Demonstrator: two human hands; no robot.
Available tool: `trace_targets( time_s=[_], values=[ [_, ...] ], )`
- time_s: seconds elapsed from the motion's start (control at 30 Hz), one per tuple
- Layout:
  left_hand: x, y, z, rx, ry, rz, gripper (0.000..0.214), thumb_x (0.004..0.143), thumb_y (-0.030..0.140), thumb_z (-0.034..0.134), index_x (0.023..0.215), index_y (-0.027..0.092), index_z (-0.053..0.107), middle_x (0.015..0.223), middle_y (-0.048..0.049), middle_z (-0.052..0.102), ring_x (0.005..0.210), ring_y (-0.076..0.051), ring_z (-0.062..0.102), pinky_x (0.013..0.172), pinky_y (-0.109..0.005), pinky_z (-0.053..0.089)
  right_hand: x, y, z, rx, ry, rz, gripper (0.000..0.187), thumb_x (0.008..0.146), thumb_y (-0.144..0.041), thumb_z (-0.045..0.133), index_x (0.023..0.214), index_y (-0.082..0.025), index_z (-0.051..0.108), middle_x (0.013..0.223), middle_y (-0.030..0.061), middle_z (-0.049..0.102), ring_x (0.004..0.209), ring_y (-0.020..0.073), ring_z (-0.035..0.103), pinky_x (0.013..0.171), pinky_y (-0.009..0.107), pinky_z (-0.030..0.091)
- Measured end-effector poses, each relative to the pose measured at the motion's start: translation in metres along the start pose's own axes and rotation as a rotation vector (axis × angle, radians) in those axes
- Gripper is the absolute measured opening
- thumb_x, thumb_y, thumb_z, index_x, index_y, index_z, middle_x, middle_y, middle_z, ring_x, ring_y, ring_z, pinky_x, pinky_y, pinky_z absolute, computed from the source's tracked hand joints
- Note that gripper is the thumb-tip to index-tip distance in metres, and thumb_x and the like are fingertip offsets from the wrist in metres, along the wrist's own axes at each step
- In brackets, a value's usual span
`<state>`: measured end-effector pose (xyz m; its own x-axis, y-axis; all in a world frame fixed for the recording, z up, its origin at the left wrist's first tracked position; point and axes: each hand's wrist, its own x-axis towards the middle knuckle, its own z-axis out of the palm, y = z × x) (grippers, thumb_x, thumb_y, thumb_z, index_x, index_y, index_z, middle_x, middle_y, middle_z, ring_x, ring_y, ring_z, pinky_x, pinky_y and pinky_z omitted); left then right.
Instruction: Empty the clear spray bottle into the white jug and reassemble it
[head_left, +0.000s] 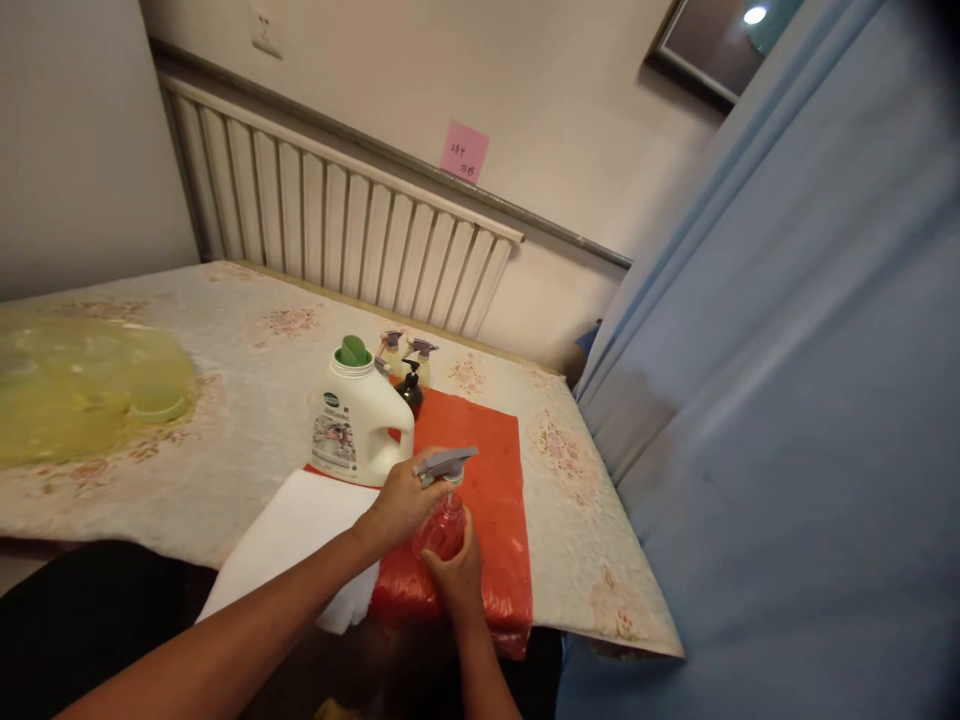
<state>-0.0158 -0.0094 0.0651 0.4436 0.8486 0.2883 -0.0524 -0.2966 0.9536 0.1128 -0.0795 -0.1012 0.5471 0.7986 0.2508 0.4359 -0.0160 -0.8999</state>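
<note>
Just above the mouth of a clear bottle (446, 528), my left hand (401, 510) grips a grey trigger sprayer head (448, 463). My right hand (459, 570) is wrapped round that bottle, over a red plastic sheet (495, 500); the red shows through its see-through wall. The sprayer's tube seems to reach into the neck, though its lower part is hard to make out. Close beyond my left hand stands a large white detergent jug (360, 425) with a handle and a green cap (353, 350) in its mouth.
Behind the jug are spray bottles (422, 358) and a dark pump bottle (411, 388). A white cloth (300, 530) lies left of my hands. A yellowish transparent basin (90, 390) stands at the far left. A blue curtain (750, 400) hangs along the right edge of the flowered tablecloth (592, 540).
</note>
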Motion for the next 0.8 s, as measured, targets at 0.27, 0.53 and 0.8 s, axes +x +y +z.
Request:
trace_targets(
  time_s=[0.27, 0.53, 0.8],
  values=[
    [0.001, 0.001, -0.016, -0.191, 0.218, -0.084, 0.036, 0.069, 0.028, 0.073, 0.103, 0.017, 0.071, 0.101, -0.0057, 0.075, 0.098, -0.024, 0.067, 0.096, -0.037, 0.05, 0.0, -0.001, -0.001, -0.01, 0.002, 0.038, 0.09, 0.054, -0.022, 0.077, 0.138, -0.011, 0.048, 0.142, 0.018, 0.054, 0.133, 0.0347, 0.048, 0.113, 0.048, 0.036],
    [-0.023, -0.016, -0.05, -0.592, 0.277, -0.169, 0.042, 0.066, 0.032, 0.083, 0.103, 0.02, 0.066, 0.095, 0.0002, 0.073, 0.09, -0.021, 0.069, 0.087, -0.036, 0.056, -0.003, -0.004, -0.003, -0.058, -0.001, 0.044, 0.087, 0.057, -0.025, 0.076, 0.138, -0.007, 0.048, 0.141, 0.0195, 0.054, 0.133, 0.034, 0.049, 0.112, 0.045, 0.038],
    [-0.05, -0.066, -0.088, -0.762, 0.079, -0.391, 0.038, 0.065, 0.031, 0.086, 0.096, 0.02, 0.068, 0.093, -0.003, 0.073, 0.09, -0.021, 0.07, 0.083, -0.033, 0.056, -0.003, -0.006, -0.004, -0.115, 0.022, 0.092, 0.087, 0.056, -0.027, 0.076, 0.137, -0.009, 0.05, 0.14, 0.0168, 0.056, 0.134, 0.0334, 0.049, 0.113, 0.044, 0.038]
  ],
)
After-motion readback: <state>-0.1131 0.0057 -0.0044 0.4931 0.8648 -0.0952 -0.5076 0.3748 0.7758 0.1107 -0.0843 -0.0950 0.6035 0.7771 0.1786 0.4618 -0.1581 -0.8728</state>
